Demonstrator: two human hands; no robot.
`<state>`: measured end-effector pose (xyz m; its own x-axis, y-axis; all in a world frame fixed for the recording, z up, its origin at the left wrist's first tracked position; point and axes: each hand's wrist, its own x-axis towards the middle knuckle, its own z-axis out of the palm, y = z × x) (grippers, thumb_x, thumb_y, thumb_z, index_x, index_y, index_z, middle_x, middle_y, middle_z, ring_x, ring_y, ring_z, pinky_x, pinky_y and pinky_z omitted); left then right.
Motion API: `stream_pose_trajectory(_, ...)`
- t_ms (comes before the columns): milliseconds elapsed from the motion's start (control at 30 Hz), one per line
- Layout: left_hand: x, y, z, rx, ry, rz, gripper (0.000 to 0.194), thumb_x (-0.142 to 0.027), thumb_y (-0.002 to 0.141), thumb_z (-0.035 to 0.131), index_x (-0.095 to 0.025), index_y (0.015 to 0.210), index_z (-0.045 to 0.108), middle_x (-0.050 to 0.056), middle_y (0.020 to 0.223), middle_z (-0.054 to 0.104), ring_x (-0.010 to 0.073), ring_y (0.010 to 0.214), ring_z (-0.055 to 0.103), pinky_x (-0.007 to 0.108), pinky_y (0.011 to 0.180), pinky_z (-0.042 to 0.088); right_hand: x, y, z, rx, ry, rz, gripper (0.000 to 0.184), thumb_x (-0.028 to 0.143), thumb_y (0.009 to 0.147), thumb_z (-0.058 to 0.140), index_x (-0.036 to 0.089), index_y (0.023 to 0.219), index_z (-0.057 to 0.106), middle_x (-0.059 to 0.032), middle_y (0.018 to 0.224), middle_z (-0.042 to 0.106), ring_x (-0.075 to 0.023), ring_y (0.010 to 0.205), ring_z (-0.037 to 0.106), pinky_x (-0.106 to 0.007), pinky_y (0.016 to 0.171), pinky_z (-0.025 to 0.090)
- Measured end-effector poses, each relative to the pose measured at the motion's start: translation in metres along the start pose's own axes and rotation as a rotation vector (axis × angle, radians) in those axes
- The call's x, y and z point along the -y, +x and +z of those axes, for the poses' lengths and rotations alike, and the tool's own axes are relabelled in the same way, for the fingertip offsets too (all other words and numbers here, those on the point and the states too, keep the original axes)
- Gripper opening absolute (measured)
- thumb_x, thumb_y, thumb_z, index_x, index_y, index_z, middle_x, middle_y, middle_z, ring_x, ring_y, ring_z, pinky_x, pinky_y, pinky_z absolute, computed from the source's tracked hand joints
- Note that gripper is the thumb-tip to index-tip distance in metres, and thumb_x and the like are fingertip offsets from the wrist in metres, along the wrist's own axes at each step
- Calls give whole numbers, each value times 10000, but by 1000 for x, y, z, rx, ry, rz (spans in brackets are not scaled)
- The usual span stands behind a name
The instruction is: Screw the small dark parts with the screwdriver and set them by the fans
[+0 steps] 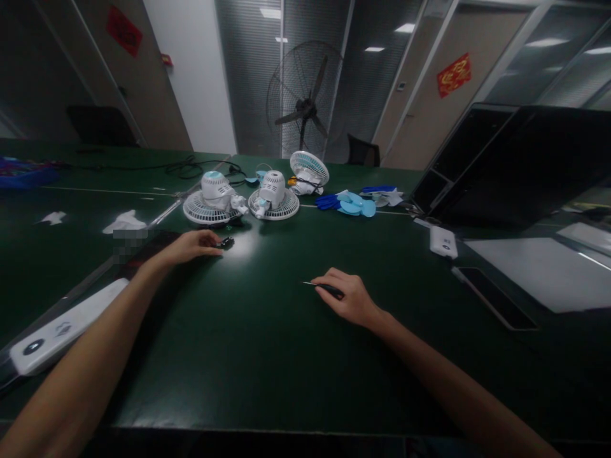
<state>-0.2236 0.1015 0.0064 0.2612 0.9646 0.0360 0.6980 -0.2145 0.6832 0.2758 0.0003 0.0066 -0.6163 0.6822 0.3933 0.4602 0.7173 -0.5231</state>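
Observation:
My left hand (193, 247) is over the table at the left of centre. Its curled fingertips are closed on one end of a small black part (226, 242), too small to make out in detail. My right hand (351, 296) is wrapped round the black handle of a small screwdriver (330, 290), its thin metal shaft pointing left. Just beyond my left hand, two white fan heads (217, 194) (273, 196) lie with their grilles down and their motor housings up. A third white fan head (309, 170) is tilted behind them.
Light blue fan blades (356, 205) and blue gloves (328, 202) lie on the green table (267, 356). At right are a phone (496, 298), a white device (443, 242), paper (544, 270) and a monitor (520, 165). A long white device (69, 327) lies beside my left forearm.

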Motion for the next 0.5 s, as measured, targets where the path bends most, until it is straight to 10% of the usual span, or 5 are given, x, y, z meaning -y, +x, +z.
stream_pose_trajectory(500, 0, 1, 4, -57, 173, 29, 528, -722, 787, 693, -212, 912, 749, 74, 950, 757, 259, 875, 688, 319, 778, 518, -2, -1, 1, 7, 6, -2, 249, 310, 1080, 575, 199, 1261, 704, -72, 1077, 696, -152, 810, 649, -256, 629, 538)
